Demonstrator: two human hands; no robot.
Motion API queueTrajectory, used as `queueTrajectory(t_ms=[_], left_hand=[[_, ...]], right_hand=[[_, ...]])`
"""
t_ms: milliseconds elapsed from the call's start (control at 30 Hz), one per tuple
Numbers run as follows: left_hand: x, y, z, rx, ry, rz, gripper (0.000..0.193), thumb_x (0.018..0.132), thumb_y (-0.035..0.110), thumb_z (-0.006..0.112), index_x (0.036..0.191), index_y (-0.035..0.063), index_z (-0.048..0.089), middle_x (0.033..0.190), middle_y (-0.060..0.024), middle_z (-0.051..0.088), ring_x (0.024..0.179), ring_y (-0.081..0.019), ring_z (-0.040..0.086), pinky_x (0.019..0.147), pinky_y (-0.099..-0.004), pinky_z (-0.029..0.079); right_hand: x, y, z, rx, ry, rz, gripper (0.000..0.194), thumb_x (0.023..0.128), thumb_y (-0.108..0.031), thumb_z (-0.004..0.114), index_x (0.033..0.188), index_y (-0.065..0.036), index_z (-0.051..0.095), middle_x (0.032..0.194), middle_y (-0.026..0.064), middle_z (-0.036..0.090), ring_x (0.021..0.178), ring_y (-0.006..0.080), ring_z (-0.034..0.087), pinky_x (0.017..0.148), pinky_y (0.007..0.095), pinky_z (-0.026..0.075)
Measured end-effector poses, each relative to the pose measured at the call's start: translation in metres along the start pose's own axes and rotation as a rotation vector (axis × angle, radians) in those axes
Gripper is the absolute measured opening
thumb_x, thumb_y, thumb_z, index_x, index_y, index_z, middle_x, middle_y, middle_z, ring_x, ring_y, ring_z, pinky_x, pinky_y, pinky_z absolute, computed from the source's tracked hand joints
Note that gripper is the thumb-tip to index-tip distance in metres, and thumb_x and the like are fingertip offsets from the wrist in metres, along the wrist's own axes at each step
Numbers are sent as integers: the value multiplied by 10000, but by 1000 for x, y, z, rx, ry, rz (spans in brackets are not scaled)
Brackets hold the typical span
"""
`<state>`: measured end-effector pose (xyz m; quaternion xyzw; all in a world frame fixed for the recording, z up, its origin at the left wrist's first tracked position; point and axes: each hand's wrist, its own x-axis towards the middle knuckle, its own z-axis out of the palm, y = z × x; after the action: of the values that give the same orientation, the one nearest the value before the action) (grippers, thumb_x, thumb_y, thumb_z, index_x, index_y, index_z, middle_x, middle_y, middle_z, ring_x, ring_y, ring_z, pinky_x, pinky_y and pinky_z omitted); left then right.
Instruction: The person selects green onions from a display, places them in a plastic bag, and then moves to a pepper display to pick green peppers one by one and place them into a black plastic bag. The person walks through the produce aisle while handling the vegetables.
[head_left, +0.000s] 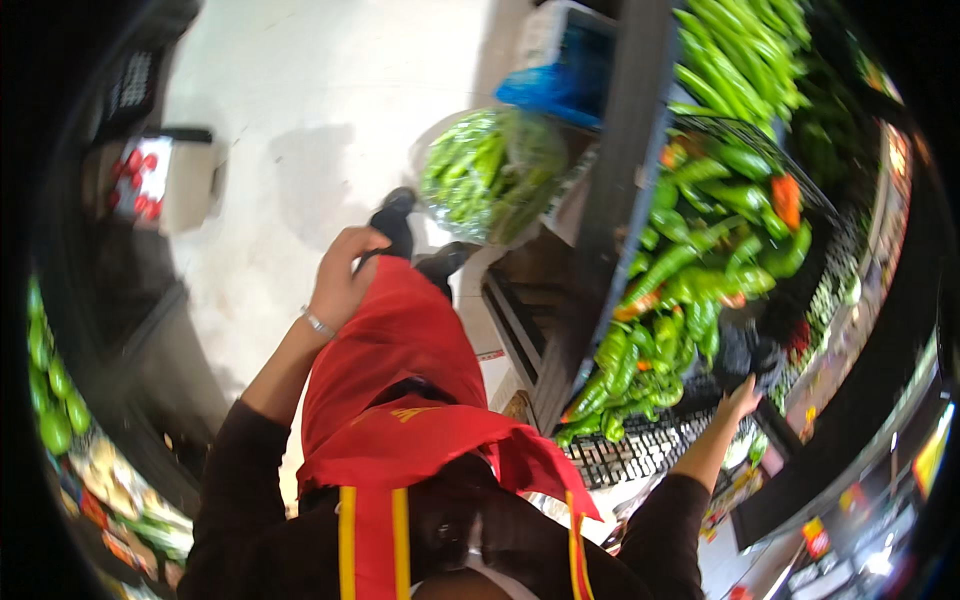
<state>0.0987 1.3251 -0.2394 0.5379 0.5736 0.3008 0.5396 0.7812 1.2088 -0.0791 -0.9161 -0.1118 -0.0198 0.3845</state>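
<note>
My left hand (346, 276) is at the upper left edge of the red apron (405, 337), its fingers curled by the cloth; whether it pinches the cloth is not plain. A metal band circles that wrist. My right hand (742, 397) reaches out at the right, touching a dark, blurred thing (739, 356) at the side of the pepper display; its grip is partly hidden. Left of that hand lies a heap of green peppers (697, 277) with a few orange-red ones, beside a black plastic mesh crate wall (622, 454).
Long green peppers (735, 60) lie at the top right. On the floor stand a clear bag of green vegetables (487, 169) and a blue plastic bag (551, 90). A box of red produce (139, 180) is at the left. The dark display edge (619, 150) runs beside my legs.
</note>
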Motion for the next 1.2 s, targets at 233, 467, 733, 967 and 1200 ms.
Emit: queueTrajectory(t_ms=[233, 467, 733, 967, 1200], left_hand=[[16, 50, 26, -12, -183, -11, 241, 774, -52, 543, 992, 37, 591, 1005, -76, 584, 922, -195, 576, 777, -283, 461], [83, 162, 107, 90, -492, 374, 283, 799, -4, 587, 1077, 39, 558, 1046, -114, 553, 921, -241, 585, 797, -316, 482], [96, 241, 284, 515, -386, 653, 519, 759, 255, 699, 1131, -15, 458, 1053, -213, 512, 1028, -390, 481, 887, -418, 396], [88, 247, 287, -262, -609, 203, 345, 838, 159, 633, 1097, -5, 474, 936, -104, 535, 804, -209, 548, 701, -309, 465], [98, 319, 266, -562, -1131, -253, 681, 951, 529, 295, 1383, 3, 303, 821, -87, 542, 615, -129, 485, 574, -258, 442]], right_hand=[[-1, -90, -23, 795, -256, 206, 399, 851, -232, 588, 1200, -63, 493, 1188, 124, 544, 1034, 305, 549, 799, 498, 477], [-106, -86, -120, 617, -127, 108, 322, 771, -147, 644, 1060, -20, 576, 996, 74, 610, 916, 193, 573, 783, 329, 452], [-166, -40, -69, -289, -618, -451, 507, 746, -303, 727, 1132, -5, 586, 1158, 200, 575, 1077, 330, 541, 934, 383, 418], [-125, -69, 57, -169, -571, -606, 337, 756, -175, 697, 1032, 0, 615, 1026, 187, 592, 943, 357, 565, 843, 386, 456], [-81, -61, -5, 27, -523, -478, 214, 791, -134, 669, 951, 6, 650, 943, 185, 630, 850, 331, 613, 782, 375, 477]])
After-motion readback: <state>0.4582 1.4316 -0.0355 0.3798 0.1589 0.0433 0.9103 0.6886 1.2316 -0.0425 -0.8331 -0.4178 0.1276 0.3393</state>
